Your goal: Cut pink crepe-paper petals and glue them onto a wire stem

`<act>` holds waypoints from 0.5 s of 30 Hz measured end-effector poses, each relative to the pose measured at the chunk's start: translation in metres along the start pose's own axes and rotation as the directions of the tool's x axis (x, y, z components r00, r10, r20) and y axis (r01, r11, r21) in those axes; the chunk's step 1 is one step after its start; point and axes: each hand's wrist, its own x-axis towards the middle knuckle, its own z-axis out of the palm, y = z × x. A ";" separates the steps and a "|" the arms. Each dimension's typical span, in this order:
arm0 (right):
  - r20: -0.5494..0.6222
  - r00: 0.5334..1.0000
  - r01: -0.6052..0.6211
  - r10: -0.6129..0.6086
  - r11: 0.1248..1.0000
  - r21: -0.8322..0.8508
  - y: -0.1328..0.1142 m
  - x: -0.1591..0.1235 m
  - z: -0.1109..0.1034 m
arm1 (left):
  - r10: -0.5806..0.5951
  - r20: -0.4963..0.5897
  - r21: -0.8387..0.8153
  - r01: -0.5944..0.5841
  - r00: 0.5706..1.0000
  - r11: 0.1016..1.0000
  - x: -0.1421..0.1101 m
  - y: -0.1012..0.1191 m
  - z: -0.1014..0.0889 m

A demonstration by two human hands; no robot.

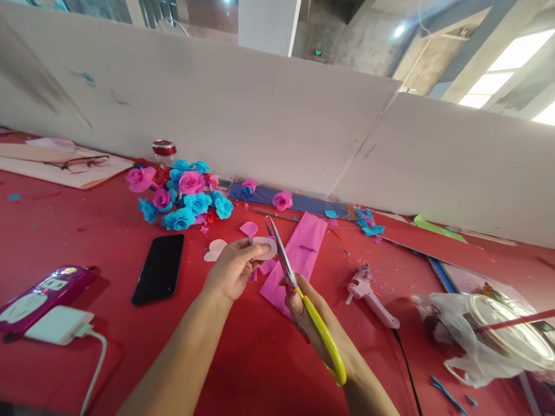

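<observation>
Between its thumb and fingers my left hand (236,263) pinches a small pale pink paper piece (267,247) with a rounded edge. My right hand (310,312) grips a pair of scissors (318,326) with yellow handles. The blades are slightly apart and point up and away, close beside the paper's right edge; whether they touch it I cannot tell. Under the hands lies a folded strip of pink crepe paper (306,248). A pale heart-shaped paper (215,250) and a bright pink petal (248,229) lie near my left hand.
Blue and pink paper flowers (191,196) stand at the back left, behind a black phone (159,270). A purple power strip (47,294) with a white charger (60,325) sits left. On the right are a pink glue gun (373,300) and a plastic bag (472,341). A white partition (217,110) borders the red table.
</observation>
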 end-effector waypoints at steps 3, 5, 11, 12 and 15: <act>0.016 1.000 0.014 -0.013 1.000 -0.027 0.001 0.000 -0.002 | -0.010 0.043 0.039 0.008 0.999 0.999 0.001 0.004 -0.003; 0.034 0.999 0.033 -0.031 0.998 -0.053 0.000 0.000 -0.004 | -0.016 0.059 0.058 0.012 0.998 0.998 0.002 0.007 -0.005; 0.082 0.996 0.033 -0.023 0.991 -0.128 -0.003 -0.003 -0.011 | -0.030 0.076 0.121 0.020 0.997 0.992 0.003 0.017 -0.015; 0.084 0.996 0.035 -0.023 0.990 -0.139 -0.003 -0.003 -0.012 | -0.036 0.092 0.139 0.023 0.995 0.990 0.003 0.018 -0.017; 0.054 0.997 0.066 -0.058 0.982 -0.175 -0.003 -0.003 -0.014 | -0.056 0.143 0.193 0.028 0.988 0.981 0.004 0.023 -0.023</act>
